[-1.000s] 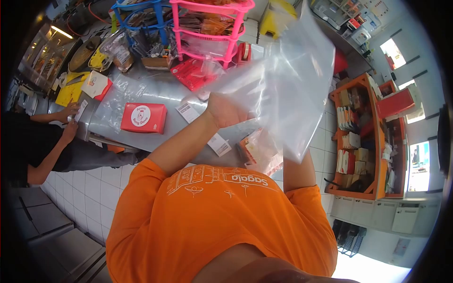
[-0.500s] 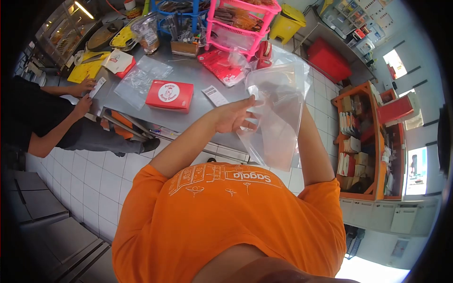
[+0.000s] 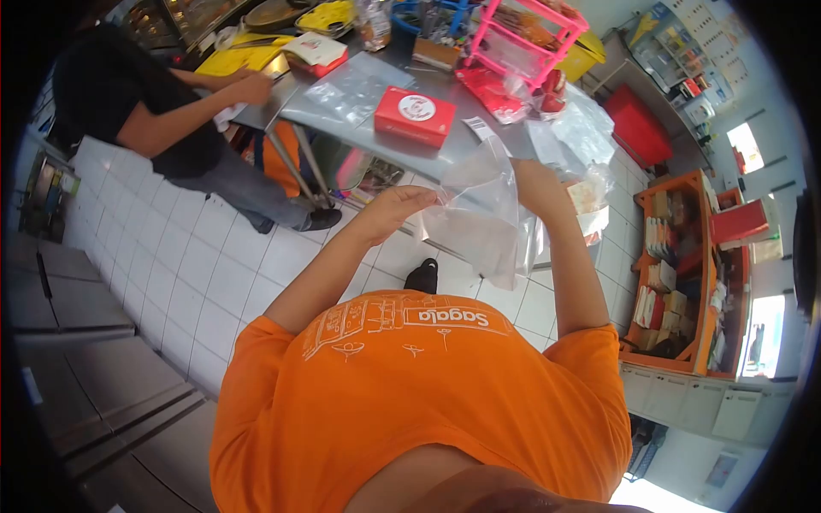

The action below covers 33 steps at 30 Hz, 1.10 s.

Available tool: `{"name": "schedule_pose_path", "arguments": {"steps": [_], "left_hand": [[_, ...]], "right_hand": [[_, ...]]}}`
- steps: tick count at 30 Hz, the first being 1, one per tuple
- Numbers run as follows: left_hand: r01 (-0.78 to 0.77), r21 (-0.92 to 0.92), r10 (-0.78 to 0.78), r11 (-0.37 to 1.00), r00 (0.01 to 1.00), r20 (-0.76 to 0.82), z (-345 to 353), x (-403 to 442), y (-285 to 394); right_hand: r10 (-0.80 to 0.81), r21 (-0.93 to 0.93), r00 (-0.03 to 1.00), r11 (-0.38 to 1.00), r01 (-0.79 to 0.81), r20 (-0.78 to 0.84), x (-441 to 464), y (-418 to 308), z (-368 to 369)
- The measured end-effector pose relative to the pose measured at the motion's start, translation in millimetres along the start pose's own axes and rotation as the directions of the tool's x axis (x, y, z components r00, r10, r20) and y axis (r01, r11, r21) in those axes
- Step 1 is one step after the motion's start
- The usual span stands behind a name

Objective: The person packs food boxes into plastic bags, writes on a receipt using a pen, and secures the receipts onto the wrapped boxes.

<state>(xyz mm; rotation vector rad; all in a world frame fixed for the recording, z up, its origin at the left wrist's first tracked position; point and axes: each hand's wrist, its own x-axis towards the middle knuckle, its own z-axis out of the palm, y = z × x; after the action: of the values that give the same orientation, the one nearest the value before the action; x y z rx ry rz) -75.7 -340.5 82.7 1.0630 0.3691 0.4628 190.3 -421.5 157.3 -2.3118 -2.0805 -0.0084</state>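
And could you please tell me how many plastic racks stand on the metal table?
2: a pink rack at the far side and a blue rack left of it, cut off by the frame's top; more may be hidden.

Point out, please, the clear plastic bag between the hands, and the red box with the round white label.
Clear plastic bag [image 3: 475, 215]: head view, middle of its front sheet.
Red box [image 3: 417, 108]: head view, on the round white label.
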Motion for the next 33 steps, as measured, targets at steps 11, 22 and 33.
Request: {"name": "schedule_pose_path", "arguments": {"steps": [11,22,33], "left_hand": [[-0.028,-0.57,-0.056,0.821,0.99,-0.128,-45.3,-114.2,-39.4],[0.071,-0.381,-0.19,0.922,0.94,-0.284,-49.7,-175.1,-51.9],[0.408,0.446,-0.014,0.796,0.75,-0.661,-38.1,-182.9,-40.7]], "right_hand": [[0.151,0.755,0.983,0.655,-0.018,-0.107,-41.4,-159.1,-7.3],[-0.521,0.871,0.826,0.485,0.082,0.213,-45.6,-244.0,56.7],[-0.512,0.842,0.857,0.486,0.233,0.058,-70.2,-207.3,75.1]]}}
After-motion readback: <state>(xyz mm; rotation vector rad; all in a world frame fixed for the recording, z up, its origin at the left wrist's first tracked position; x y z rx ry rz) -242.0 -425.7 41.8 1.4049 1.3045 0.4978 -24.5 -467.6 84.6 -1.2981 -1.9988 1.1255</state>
